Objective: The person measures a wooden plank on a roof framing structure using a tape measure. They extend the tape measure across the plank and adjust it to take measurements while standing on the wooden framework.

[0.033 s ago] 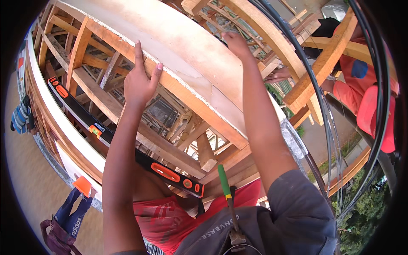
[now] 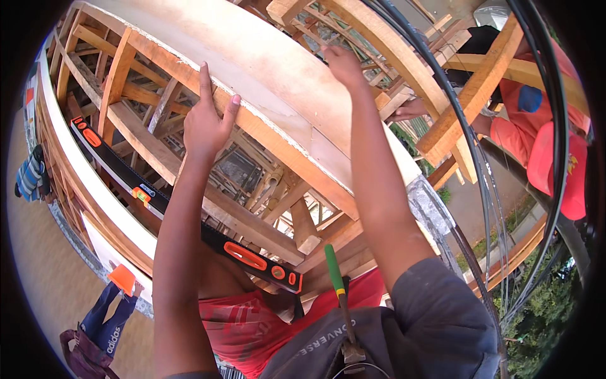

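Note:
A long pale board (image 2: pixel 252 69) with a rough white edge lies slanting across the timber frame, along a wooden beam (image 2: pixel 303 158). My left hand (image 2: pixel 208 123) rests on the beam, index finger and thumb stretched apart at the board's near edge; its other fingers are hidden. Across the board, my right hand (image 2: pixel 344 66) has its fingers curled at the far edge, their tips hard to see. A black spirit level (image 2: pixel 246 256) with orange grips lies across the frame under my left forearm. A green-handled tool (image 2: pixel 333 268) stands against my dark shirt.
On the right, a person in red (image 2: pixel 524 126) is behind crossed timbers (image 2: pixel 476 95) and hanging black cables (image 2: pixel 435 69). Below left, one person has an orange piece (image 2: pixel 122 278) at a white panel; another wears blue stripes (image 2: pixel 30 174). Open gaps lie between the frame timbers.
The board, the beam's near end and my right hand have shifted slightly left. My left hand and the spirit level stay nearly in place.

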`<state>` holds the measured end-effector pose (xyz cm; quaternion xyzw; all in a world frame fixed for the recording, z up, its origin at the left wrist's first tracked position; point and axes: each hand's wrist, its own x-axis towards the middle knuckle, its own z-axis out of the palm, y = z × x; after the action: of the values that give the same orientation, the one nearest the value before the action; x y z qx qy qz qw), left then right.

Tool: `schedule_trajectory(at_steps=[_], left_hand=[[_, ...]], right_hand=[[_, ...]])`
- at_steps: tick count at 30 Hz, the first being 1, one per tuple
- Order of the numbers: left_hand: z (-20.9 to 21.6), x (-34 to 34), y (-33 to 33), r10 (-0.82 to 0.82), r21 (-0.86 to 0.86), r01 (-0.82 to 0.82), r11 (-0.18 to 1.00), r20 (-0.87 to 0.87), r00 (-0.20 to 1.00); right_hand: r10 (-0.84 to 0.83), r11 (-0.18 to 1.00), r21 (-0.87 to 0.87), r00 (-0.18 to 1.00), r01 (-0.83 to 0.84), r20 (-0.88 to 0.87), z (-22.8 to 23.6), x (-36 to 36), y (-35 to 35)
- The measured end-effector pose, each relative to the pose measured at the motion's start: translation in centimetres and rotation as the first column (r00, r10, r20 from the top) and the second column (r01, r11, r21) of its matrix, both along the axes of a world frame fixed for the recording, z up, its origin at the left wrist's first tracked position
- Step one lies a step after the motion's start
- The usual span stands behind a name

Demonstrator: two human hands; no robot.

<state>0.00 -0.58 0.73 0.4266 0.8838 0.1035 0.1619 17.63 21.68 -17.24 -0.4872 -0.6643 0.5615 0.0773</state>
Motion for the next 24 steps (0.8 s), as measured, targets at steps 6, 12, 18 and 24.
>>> schedule_trajectory(at_steps=[6, 12, 18, 24], left_hand=[[-0.7, -0.4, -0.2, -0.026, 0.019, 0.027, 0.999, -0.076, 0.997], [0.5, 0.3, 0.3, 0.007, -0.072, -0.011, 0.997, -0.046, 0.999], [0.9, 1.1, 0.6, 0.02, -0.063, -0.021, 0.998, -0.019, 1.0], [0.7, 1.1, 0.4, -0.005, -0.059, 0.001, 0.998, -0.057, 0.998]], right_hand=[[0.06, 0.994, 0.093, 0.998, -0.056, -0.037, 15.7, -2.1, -6.5], [0.312, 0.944, 0.127, 0.949, -0.305, -0.039, 22.2, 10.8, -12.0], [0.342, 0.926, 0.031, 0.871, -0.377, 0.353, 21.0, 24.3, -19.2], [0.262, 0.919, 0.128, 0.821, -0.372, 0.508, 19.0, 22.6, -18.9]])
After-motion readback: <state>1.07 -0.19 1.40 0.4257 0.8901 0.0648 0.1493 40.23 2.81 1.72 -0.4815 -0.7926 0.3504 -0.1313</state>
